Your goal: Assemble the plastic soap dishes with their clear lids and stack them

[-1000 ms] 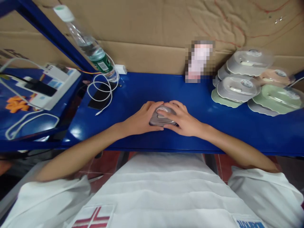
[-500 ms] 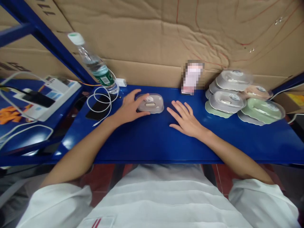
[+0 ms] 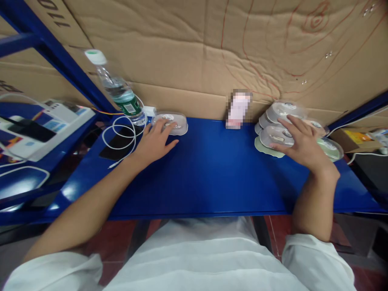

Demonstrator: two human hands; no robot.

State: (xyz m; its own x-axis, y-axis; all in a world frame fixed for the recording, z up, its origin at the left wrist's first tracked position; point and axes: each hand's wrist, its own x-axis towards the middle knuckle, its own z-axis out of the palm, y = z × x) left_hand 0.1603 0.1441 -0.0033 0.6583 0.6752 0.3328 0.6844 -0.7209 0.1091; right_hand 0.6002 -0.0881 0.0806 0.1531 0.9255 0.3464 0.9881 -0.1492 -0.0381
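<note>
Slid back since half a second ago: grey lidded case (image 3: 169, 122), now near the rear edge of the blue desk (image 3: 206, 173), just beside the water bottle (image 3: 119, 92) and the coiled white cable (image 3: 121, 135). Left hand (image 3: 154, 141) resting on it, fingers spread flat, not gripping. Right hand (image 3: 298, 143) gone from the bare desk centre over to the stack of lidded cases (image 3: 280, 121) at the right, fingers open and laid on the upper grey ones. Behind the desk, a wall of brown cardboard (image 3: 212, 48); blue frame posts at the left. Small pink item, blurred, upright against the cardboard between the two hands. Dark phone under the cable. To the left, a lower blue shelf with a white box (image 3: 45, 125). Wide bare stretch of desk between the hands, clear to the front edge.
</note>
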